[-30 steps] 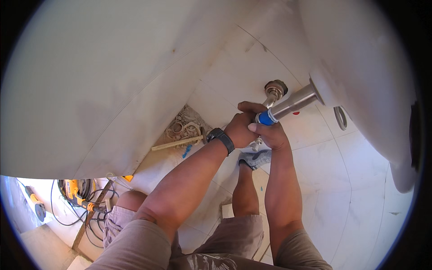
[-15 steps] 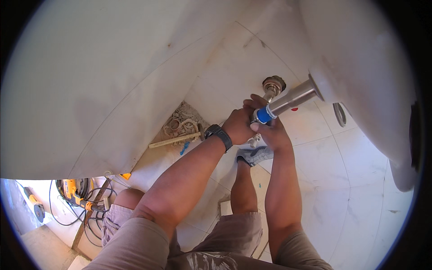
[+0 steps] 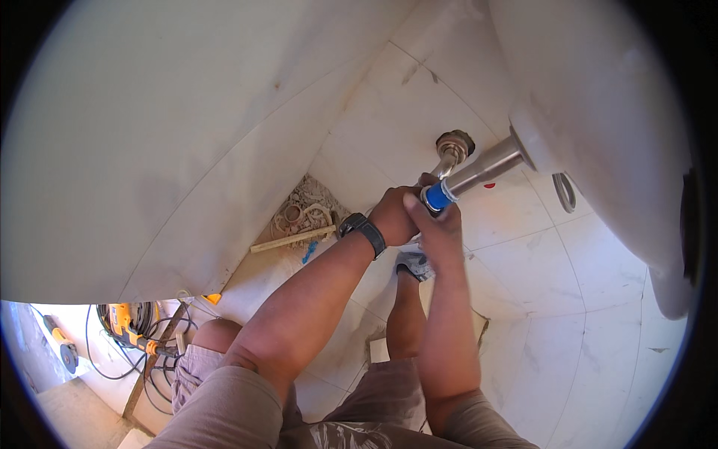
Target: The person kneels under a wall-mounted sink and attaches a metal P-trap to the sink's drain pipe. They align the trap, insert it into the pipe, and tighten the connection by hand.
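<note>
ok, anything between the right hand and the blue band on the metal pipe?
Nothing visible. The right hand is right up at the lower end of the blue band on the metal pipe. The left hand is close beside it, to the left. Overlapping fingers hide the exact contact.

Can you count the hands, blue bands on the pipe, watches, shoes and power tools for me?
Hands: 2, left hand and right hand
Blue band: 1
Watch: 1
Shoe: 1
Power tools: 2, bigger tool and slimmer tool
Total: 7
</note>
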Motion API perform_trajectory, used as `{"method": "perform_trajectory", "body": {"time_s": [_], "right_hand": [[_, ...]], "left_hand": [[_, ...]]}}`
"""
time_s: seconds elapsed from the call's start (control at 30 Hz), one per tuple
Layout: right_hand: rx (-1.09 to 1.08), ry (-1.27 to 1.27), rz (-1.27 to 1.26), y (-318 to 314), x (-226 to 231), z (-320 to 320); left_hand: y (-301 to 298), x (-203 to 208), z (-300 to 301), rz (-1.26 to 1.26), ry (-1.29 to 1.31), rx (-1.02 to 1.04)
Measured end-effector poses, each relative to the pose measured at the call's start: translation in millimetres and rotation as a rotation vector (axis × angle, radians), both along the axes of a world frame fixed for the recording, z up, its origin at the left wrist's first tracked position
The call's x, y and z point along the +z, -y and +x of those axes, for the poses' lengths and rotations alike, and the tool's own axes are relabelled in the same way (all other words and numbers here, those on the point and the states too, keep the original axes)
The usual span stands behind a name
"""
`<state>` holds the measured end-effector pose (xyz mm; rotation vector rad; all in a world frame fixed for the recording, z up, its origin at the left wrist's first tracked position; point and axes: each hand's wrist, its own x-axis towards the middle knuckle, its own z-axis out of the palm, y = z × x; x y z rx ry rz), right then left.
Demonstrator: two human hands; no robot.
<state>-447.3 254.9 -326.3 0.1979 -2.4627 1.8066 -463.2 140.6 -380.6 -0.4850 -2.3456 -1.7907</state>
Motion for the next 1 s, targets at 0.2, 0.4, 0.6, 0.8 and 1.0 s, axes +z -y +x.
{"method": "perform_trajectory", "body": {"time_s": [0.2, 0.4, 0.6, 0.8, 1.0], "right_hand": [[0.545, 0.095, -0.110, -28.3, 15.5, -34.6], [-0.102, 0.009, -0.109, 15.7, -10.2, 2.1], [0.119, -0.015, -0.058, -6.7, 2.1, -3.5], [0.626, 0.162, 0.008, -28.9, 26.6, -42.3], [-0.212, 0.013, -0.139, 22.4, -8.1, -0.5]], "left_hand": [[-1.0, 4.9, 4.2, 0.091, 0.041, -0.013], [0.2, 0.7, 0.9, -0.021, -0.040, -0.007], [-2.8, 1.1, -1.3, 0.076, -0.005, 0.027], [-3.7, 1.0, 0.9, 0.089, 0.083, -0.018], [-7.0, -1.4, 1.4, 0.098, -0.151, 0.063]]}}
